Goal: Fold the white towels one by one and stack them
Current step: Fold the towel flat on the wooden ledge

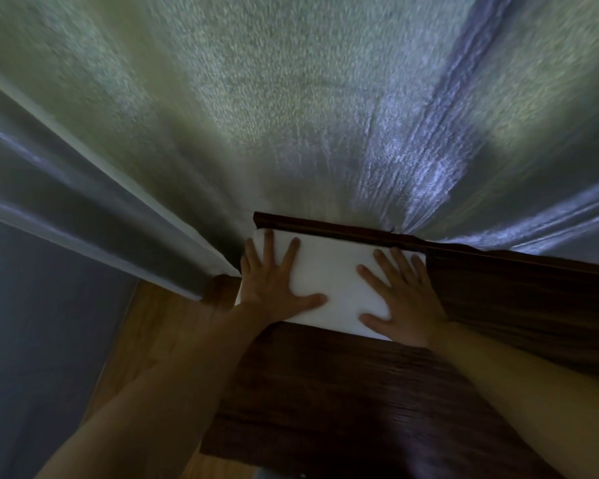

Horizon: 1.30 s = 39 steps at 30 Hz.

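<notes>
Pressing down with both palms, I have my left hand (277, 285) and my right hand (400, 299) flat on the folded white terry towel (332, 278), fingers straight and spread, clamped on nothing. My left hand covers the towel's left end and hides that edge; my right hand covers its right end, with the fingertips reaching the far right corner. Whether this is one folded towel or several stacked I cannot tell, since the white surface is washed out and shows no layers.

The folded white terry towel lies on the dark brown wood-grain tabletop (360, 392), near its far left corner, just beside the raised dark rim along the far edge. Its long axis runs left to right, roughly parallel to that rim, tilted slightly so the right end sits lower in my view.

Beyond the tabletop hangs a large pale textured cloth (291, 98), blurred, with folds at both sides; its upper part is cut off by the edge of my view. To the left, lighter brown wooden flooring (153, 326) shows below the cloth. My forearms run out of view at the bottom.
</notes>
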Tool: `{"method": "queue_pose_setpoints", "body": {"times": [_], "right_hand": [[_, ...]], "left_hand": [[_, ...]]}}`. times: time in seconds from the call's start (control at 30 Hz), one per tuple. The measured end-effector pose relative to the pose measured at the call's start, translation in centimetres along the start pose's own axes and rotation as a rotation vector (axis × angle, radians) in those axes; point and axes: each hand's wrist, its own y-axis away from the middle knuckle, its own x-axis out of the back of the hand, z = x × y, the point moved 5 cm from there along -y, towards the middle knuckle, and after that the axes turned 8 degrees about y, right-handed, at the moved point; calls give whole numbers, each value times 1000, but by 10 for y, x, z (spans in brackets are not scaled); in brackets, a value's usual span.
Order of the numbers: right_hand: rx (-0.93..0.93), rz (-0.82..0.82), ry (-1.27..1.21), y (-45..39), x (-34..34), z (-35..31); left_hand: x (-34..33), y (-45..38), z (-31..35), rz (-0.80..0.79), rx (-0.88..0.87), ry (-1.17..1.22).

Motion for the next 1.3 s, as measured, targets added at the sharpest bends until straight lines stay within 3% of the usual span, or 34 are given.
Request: {"method": "queue_pose_setpoints", "body": {"times": [0.3,0.47,0.57,0.7,0.83,1.0,1.3], "right_hand": [[-36,-164,-49,-8,3,-1],[-65,-331,-43,-9,33,-11],[-110,-374,-102,-9,61,-23],[-149,-292,-113,-2,104,-28],[-182,-213,-121,22,137,-17],[-272,-120,-119,81,157,23],[-445,-25,0,222,189,128]], "left_hand": [[-8,-12,-8,-21,5,24],[11,-8,9,-127,66,-130],[38,1,36,-83,15,-165],[71,18,79,68,-102,-6],[90,36,123,97,-189,58],[100,60,191,153,-362,12],[80,115,346,102,-523,-174]]}}
